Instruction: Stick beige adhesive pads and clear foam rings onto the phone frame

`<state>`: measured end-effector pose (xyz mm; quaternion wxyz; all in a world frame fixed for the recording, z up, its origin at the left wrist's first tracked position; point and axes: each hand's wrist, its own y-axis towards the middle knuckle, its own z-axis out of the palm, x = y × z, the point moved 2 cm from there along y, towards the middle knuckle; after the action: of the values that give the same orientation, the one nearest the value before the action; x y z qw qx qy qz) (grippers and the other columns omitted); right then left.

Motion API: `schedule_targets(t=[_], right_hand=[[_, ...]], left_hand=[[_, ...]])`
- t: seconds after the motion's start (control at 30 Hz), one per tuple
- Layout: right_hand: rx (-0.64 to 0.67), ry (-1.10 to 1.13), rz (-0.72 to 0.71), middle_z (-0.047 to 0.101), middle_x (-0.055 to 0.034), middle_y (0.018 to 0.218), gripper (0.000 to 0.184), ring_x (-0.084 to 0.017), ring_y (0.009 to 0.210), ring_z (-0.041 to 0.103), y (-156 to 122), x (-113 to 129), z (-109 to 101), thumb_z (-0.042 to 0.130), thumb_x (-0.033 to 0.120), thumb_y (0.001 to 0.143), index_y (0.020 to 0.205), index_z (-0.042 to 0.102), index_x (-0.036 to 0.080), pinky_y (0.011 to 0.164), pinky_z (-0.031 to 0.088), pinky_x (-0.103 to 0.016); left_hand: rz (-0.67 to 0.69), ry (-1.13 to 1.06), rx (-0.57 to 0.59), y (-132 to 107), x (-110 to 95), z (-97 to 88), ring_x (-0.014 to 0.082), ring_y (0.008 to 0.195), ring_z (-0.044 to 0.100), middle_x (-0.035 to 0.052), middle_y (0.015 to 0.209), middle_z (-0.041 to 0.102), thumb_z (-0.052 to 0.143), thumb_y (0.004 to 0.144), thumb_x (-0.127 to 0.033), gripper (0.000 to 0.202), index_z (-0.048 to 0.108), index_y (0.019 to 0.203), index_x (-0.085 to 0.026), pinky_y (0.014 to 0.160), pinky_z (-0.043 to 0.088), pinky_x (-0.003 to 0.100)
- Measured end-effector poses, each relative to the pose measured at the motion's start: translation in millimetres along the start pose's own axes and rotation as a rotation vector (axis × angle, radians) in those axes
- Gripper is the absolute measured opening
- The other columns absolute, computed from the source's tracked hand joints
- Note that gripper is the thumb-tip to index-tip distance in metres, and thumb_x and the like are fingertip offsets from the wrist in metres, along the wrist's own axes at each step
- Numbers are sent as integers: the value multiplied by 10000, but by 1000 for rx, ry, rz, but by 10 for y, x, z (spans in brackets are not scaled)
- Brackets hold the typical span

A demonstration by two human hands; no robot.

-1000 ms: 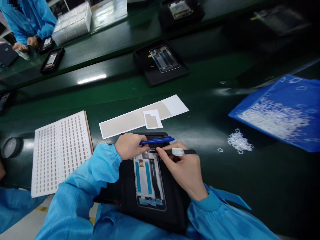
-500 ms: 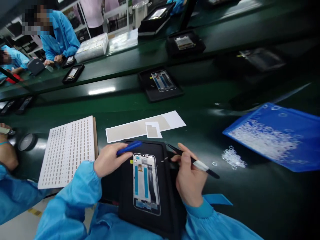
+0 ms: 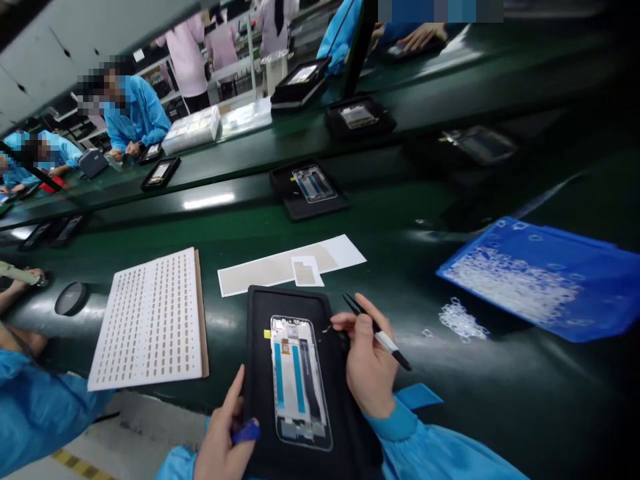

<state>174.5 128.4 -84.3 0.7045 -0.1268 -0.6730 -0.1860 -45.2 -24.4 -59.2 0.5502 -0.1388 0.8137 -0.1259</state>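
Phone frame (image 3: 300,383), seated in a black tray (image 3: 260,347) at lower centre of the frame, long axis running from the viewer toward the belt, lying between both hands. Left hand (image 3: 223,440) at the tray's lower-left edge, curled around a blue pen (image 3: 245,432); right hand (image 3: 367,363) at the tray's right edge, nearer the frame's top end, pinching black tweezers (image 3: 375,327). Beyond: white dotted sheet (image 3: 150,320) left, paper strip (image 3: 280,267) above, blue tray (image 3: 550,280) right, green belt (image 3: 400,200).

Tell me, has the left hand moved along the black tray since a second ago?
Yes. The left hand, with the blue pen, has slid from the black tray's far end, near the paper strip, to its near-left edge.
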Motion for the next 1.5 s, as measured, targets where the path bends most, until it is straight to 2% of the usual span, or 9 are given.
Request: schedule_targets(t=[0.13, 0.23, 0.43, 0.63, 0.97, 1.1, 1.23, 1.37, 1.5], right_hand=[[-14, -24, -81, 685, -65, 814, 505, -193, 702, 629, 283, 83, -9, 438, 523, 973, 1322, 503, 164, 735, 527, -365], [184, -213, -253, 702, -97, 995, 388, -231, 881, 664, 548, 62, 100, 434, 398, 965, 1271, 546, 187, 795, 532, -377], [407, -650, -643, 624, -98, 1224, 509, -261, 1188, 550, 719, -212, 341, 385, 109, 815, 1294, 542, 185, 1020, 430, -466], [424, -785, -792, 617, -98, 1233, 474, -272, 1182, 550, 684, -315, 290, 402, 146, 871, 1330, 513, 192, 990, 457, -444], [404, -756, -774, 592, -124, 1239, 522, -348, 1090, 583, 698, -452, 205, 395, 263, 889, 1408, 450, 251, 819, 519, -502], [433, -741, -736, 590, -95, 1256, 532, -334, 1101, 578, 674, -414, 191, 415, 238, 876, 1404, 467, 275, 836, 524, -488], [412, -691, -717, 597, -63, 1255, 537, -304, 1107, 582, 651, -312, 188, 405, 184, 860, 1377, 497, 297, 837, 538, -453], [400, -650, -691, 621, -61, 1208, 552, -262, 1078, 607, 641, -235, 164, 395, 117, 829, 1343, 519, 277, 828, 555, -391], [386, -607, -625, 625, -57, 1214, 576, -253, 1090, 605, 668, -183, 129, 401, 87, 798, 1334, 520, 262, 855, 546, -389]], left_hand=[[-80, -264, -155, 151, -267, -455, 198, 853, 695, 101, 1266, 630, 620, 818, -556, 705, 453, 1430, -248, 713, 586, 256], [-126, -279, -235, 513, -574, -868, 61, 374, 497, 75, 1009, 701, 662, 791, -545, 796, 361, 1475, -268, 315, 398, 187], [82, -180, -292, 1996, -1075, -1410, 36, 315, 360, -73, 518, 479, 629, 852, -466, 726, 368, 1463, -173, 307, 224, 140], [23, -79, -439, 3197, -1185, -1691, 29, 338, 397, -64, 561, 493, 600, 895, -417, 640, 399, 1438, -143, 328, 243, 139], [-32, 237, -577, 3469, -943, -1903, 49, 466, 545, 22, 840, 665, 472, 959, -346, 462, 475, 1387, -172, 496, 466, 168], [-44, 441, -617, 3425, -1148, -2050, 186, 828, 694, 119, 1061, 688, 525, 925, -328, 401, 584, 1267, -128, 771, 513, 267], [65, 588, -537, 3493, -1514, -1794, 265, 1109, 622, 132, 1127, 691, 519, 918, -377, 375, 634, 1196, -154, 919, 454, 309], [170, 650, -252, 3802, -1812, -895, 222, 952, 686, 58, 876, 751, 567, 877, -470, 418, 666, 1160, -180, 848, 477, 258], [147, 708, -186, 4076, -1991, -66, 284, 1079, 649, 175, 1053, 722, 575, 864, -489, 661, 489, 1359, -61, 886, 477, 315]])
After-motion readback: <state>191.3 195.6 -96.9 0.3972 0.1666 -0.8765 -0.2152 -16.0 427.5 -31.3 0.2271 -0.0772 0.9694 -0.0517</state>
